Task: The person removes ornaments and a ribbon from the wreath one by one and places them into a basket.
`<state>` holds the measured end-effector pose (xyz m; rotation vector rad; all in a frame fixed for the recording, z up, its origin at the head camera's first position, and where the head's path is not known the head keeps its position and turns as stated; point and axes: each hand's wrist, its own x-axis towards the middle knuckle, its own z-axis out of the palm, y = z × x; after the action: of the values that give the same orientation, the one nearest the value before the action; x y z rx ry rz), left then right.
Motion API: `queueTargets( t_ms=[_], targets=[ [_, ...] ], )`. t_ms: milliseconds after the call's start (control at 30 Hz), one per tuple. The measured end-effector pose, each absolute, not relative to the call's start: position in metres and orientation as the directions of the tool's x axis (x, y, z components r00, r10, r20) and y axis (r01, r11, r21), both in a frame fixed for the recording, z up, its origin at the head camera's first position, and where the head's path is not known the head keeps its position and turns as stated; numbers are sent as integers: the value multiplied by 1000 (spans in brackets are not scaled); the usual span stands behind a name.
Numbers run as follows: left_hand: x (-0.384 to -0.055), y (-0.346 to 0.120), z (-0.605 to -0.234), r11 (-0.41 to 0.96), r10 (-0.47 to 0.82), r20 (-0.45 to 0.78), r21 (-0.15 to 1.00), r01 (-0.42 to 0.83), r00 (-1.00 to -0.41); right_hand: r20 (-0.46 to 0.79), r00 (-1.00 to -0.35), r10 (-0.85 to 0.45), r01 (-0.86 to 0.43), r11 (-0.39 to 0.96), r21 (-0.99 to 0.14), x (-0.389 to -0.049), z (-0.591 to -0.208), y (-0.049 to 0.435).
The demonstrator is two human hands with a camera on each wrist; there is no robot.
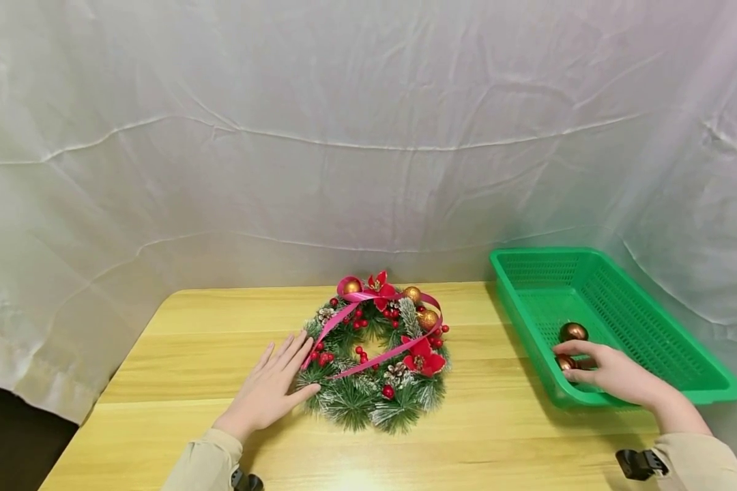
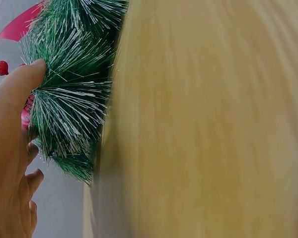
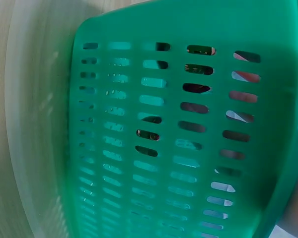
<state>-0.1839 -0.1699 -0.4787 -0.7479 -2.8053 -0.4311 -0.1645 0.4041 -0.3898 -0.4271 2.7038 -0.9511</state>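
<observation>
A green Christmas wreath [image 1: 350, 406] with frosted tips, red berries, red flowers and gold baubles lies on the table. Along its top and across it runs a loose pink ribbon [image 1: 374, 360]. My left hand [image 1: 270, 389] rests with fingers spread on the wreath's left edge; in the left wrist view the thumb [image 2: 20, 84] touches the needles. Inside the green basket, my right hand [image 1: 614, 372] pinches a shiny bronze bauble [image 1: 566, 363] between thumb and fingers. Another bronze bauble [image 1: 574, 332] lies just behind it. The basket wall mostly hides this grip in the right wrist view.
The green plastic basket [image 1: 522, 320] with slotted walls stands at the table's right side. Its near rim lies under my right wrist. A pale cloth [image 1: 368, 198] hangs behind the wooden table [image 1: 178, 382]. The table's left edge drops to a dark area.
</observation>
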Motion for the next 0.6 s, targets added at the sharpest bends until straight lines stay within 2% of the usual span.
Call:
queueTargets(
  t_ms=[333,600],
  targets=[
    [-182,-169,-476,832,447,255,233,503,-857,-89,-954,-288,-171,762,-625,-161,-387,400],
    [-182,-169,-475,834,443,252,237,498,-861,62,-981,-186,-191,839,-509,-158,-381,389]
  ],
)
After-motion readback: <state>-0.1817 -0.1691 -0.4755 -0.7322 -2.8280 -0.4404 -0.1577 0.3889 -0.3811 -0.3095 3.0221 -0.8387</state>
